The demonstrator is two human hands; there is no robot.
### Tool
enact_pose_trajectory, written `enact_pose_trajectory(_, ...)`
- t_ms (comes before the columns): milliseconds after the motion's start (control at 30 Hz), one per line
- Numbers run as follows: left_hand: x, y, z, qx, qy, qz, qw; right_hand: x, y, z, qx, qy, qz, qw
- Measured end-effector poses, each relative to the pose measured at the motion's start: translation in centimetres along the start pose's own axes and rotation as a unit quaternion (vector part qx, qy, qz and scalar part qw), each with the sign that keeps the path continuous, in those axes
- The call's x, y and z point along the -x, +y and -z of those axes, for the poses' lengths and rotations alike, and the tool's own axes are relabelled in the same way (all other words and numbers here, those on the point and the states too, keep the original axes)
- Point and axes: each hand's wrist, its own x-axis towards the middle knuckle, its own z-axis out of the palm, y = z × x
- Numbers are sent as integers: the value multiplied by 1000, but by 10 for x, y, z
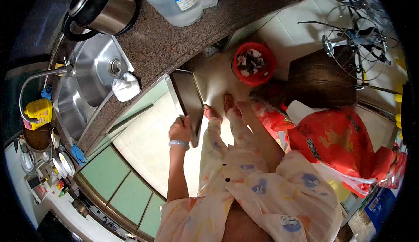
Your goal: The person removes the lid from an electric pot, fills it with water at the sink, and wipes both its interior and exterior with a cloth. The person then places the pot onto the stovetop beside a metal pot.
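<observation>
1. Grasps an open cabinet door [190, 96] by the near part of its edge with the left hand [180, 129], fingers curled in, palm hidden; wears a pale bracelet [179, 144] on that wrist.
2. Has most of the door ahead of that hand and slightly to its right, with the long edge running away from the body and leaning leftward at the far end.
3. Keeps the left hand much nearer to the door than the right hand [248, 112], low beside the trousers [235, 133]; cannot tell whether clenched or released there.
4. Shows, on the floor beyond the feet, a red basin [269, 74] with dark and whitish scraps [250, 62] inside.
5. Includes, to the right, a bulging red bag [331, 135], too opaque to reveal any contents.
6. Bears, on the countertop [168, 45], a translucent pitcher [168, 10], apparently with clear liquid inside, and a steel kettle [111, 13] with a covered top.
7. Sets a two-bowl sink [70, 97] to the left, with a drain visible in the farther bowl, and a crumpled white cloth [126, 87] on the counter just beside the rim.
</observation>
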Motion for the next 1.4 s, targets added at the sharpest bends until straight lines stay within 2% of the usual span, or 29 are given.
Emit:
enact_pose_trajectory(67, -9, 21, -10, 183, -94, 40, 978, 11, 2, 9, 26, 18, -12, 999)
enact_pose_trajectory(133, -22, 56, -11, 313, -199, 120, 921, 21, 2, 15, 49, 29, -20, 998)
enact_pose_trajectory(200, -45, 65, -71, 457, -170, 76, 870, 25, -2, 21, 67, 37, -21, 997)
enact_pose_trajectory(267, -57, 121, -42, 616, -178, 129, 757, 24, -4, 26, 84, 45, -16, 995)
enact_pose_trajectory(300, -67, 138, -41, 618, -179, 127, 755, 23, -5, 28, 92, 48, -13, 995)
enact_pose_trajectory(367, -90, 168, -43, 728, -181, 125, 649, 24, -12, 33, 112, 55, -6, 992)
enact_pose_trajectory(400, -105, 178, -47, 741, -187, 141, 630, 27, -15, 34, 106, 58, 9, 993)
enact_pose_trajectory(467, -129, 198, -45, 761, -149, 149, 614, 31, -21, 33, 100, 58, 24, 993)
enact_pose_trajectory(567, -164, 214, -53, 781, -95, 171, 593, 34, -34, 33, 101, 77, -17, 992)
enact_pose_trajectory(667, -186, 221, -53, 777, -56, 145, 609, 35, -38, 31, 120, 69, -5, 990)
enact_pose_trajectory(733, -206, 220, -53, 782, -98, 143, 598, 28, -45, 30, 136, 67, -4, 988)
enact_pose_trajectory(767, -209, 221, -60, 785, -67, 150, 597, 22, -46, 33, 151, 41, -12, 988)
enact_pose_trajectory(833, -220, 231, -84, 796, -32, 136, 589, 8, -46, 42, 169, -7, 59, 984)
enact_pose_trajectory(867, -228, 228, -86, 801, -18, 125, 585, 4, -47, 41, 180, -29, 53, 982)
enact_pose_trajectory(933, -197, 235, -37, 776, -15, 150, 612, -1, -47, 41, 130, -34, 23, 991)
enact_pose_trajectory(1000, -208, 222, -58, 802, -114, 156, 565, 10, -49, 31, 107, -29, 30, 993)
enact_pose_trajectory(1033, -223, 206, -97, 716, -146, 34, 682, 15, -51, 24, 79, -13, 42, 996)
enact_pose_trajectory(1100, -204, 173, -64, 659, -197, 28, 726, 13, -63, 31, 202, -20, -11, 979)
enact_pose_trajectory(1133, -165, 171, -14, 710, -218, 132, 657, 14, -56, 36, 300, -76, 130, 942)
enact_pose_trajectory(1200, -133, 127, -12, 577, -166, 54, 798, 18, -59, 36, 244, -132, 128, 952)
enact_pose_trajectory(1233, -111, 99, -19, 573, -110, 17, 812, 22, -70, 34, 109, -118, -34, 986)
enact_pose_trajectory(1300, -61, 34, -42, 474, -19, 1, 880, 51, -80, 1, 125, -59, -76, 987)
enact_pose_trajectory(1333, -31, 1, -51, 378, 13, 28, 925, 47, -74, -6, 146, -13, -76, 986)
enact_pose_trajectory(1367, 13, -31, -46, 411, 32, 65, 909, 39, -66, -6, 168, 34, -73, 983)
enact_pose_trajectory(1400, 52, -60, -31, 418, -43, 156, 894, 47, -65, -6, 189, 11, -73, 979)
